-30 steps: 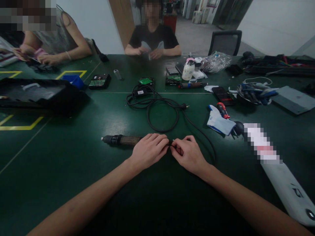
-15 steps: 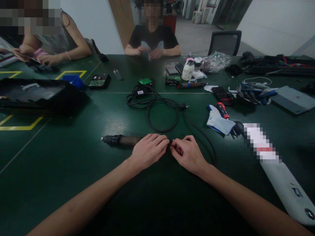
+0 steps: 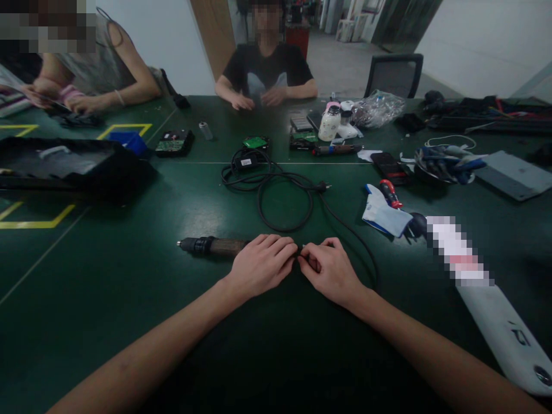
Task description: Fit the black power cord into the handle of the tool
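Observation:
An electric screwdriver [image 3: 226, 247] lies on its side on the green table, with its bit end pointing left. My left hand [image 3: 263, 261] is closed over its rear part. Close beside it, my right hand [image 3: 330, 267] pinches at the screwdriver's tail end, apparently on the end of a black cable [image 3: 371, 256]. My fingers hide the joint between cable and tool. Beyond my hands the cable lies in loops, with a power adapter [image 3: 245, 163] and a mains plug [image 3: 322, 186].
Circuit-board drives [image 3: 175, 142] lie farther back. To the right are a glove [image 3: 383, 211], a red-handled screwdriver [image 3: 390, 192], a phone [image 3: 389, 168] and a long white device [image 3: 504, 333]. A black tray [image 3: 64, 167] stands left. Two people sit across the table.
The hand of the person opposite, at the left of the pair, has lowered to the table edge. My own hands have hardly moved.

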`<act>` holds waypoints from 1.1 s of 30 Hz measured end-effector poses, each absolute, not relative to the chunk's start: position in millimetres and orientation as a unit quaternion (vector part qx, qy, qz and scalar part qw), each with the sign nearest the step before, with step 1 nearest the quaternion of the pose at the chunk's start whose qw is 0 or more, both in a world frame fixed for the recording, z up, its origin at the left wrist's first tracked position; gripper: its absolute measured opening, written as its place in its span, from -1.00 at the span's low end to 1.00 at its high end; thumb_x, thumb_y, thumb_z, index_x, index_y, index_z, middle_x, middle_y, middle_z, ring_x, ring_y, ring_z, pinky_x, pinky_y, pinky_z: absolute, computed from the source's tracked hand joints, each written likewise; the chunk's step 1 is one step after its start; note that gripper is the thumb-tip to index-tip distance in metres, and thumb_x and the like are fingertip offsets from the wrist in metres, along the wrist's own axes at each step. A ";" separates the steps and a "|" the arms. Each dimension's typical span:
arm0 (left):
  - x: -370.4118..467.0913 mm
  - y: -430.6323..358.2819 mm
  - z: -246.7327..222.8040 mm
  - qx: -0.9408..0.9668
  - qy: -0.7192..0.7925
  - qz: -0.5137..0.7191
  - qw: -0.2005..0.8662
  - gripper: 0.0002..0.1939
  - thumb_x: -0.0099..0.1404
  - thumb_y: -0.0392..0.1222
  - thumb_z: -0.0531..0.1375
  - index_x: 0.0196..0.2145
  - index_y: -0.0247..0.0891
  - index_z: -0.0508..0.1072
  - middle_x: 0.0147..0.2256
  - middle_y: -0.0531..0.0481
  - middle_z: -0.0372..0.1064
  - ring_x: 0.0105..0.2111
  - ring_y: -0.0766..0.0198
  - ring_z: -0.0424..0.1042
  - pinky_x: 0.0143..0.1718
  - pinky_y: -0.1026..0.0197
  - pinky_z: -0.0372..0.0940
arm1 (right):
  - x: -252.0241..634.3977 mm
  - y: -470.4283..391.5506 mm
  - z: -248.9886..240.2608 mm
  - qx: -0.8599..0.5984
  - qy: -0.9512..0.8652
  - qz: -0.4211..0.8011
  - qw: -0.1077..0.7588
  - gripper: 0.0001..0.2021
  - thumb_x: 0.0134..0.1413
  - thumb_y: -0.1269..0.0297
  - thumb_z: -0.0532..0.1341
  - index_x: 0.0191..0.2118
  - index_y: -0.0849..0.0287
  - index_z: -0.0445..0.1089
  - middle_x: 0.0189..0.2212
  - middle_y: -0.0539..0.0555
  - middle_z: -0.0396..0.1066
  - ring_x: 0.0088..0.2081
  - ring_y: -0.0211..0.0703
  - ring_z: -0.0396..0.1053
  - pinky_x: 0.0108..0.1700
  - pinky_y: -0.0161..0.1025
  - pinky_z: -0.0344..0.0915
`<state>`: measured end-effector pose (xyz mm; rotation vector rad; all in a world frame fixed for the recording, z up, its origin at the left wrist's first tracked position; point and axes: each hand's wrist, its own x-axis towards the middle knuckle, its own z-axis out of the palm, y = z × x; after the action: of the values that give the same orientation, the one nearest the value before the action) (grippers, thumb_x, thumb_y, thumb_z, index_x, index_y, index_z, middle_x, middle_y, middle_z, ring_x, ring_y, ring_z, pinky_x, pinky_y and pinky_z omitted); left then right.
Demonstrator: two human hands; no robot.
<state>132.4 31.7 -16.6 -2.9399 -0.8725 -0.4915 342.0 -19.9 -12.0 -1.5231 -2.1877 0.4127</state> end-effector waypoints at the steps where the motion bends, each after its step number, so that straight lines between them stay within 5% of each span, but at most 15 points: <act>1: 132.3 31.7 -16.7 -0.948 -0.276 -0.157 0.019 -0.77 0.45 -0.15 0.12 0.02 -0.19 0.39 0.03 -0.06 0.43 -0.02 0.11 0.43 0.01 0.03 0.29 | 342.0 -19.9 -11.8 -0.551 -0.791 0.150 0.220 -0.88 0.33 0.28 0.17 -0.28 0.12 0.35 -0.52 -0.09 0.33 -0.47 -0.24 0.22 -0.06 -0.14 0.07; 33: 132.7 31.5 -16.3 -0.943 -0.292 -0.157 0.017 -0.80 0.47 -0.12 0.10 -0.03 -0.22 0.39 -0.02 -0.04 0.45 -0.05 0.13 0.43 -0.02 0.03 0.30 | 341.2 -20.5 -13.5 -0.550 -0.791 0.147 0.222 -0.88 0.33 0.26 0.18 -0.27 0.12 0.36 -0.51 -0.09 0.33 -0.46 -0.24 0.23 -0.05 -0.12 0.07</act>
<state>132.7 31.5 -16.3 -2.9315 -0.9058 -0.4878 341.2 -20.5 -13.5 -1.5211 -2.1864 0.4072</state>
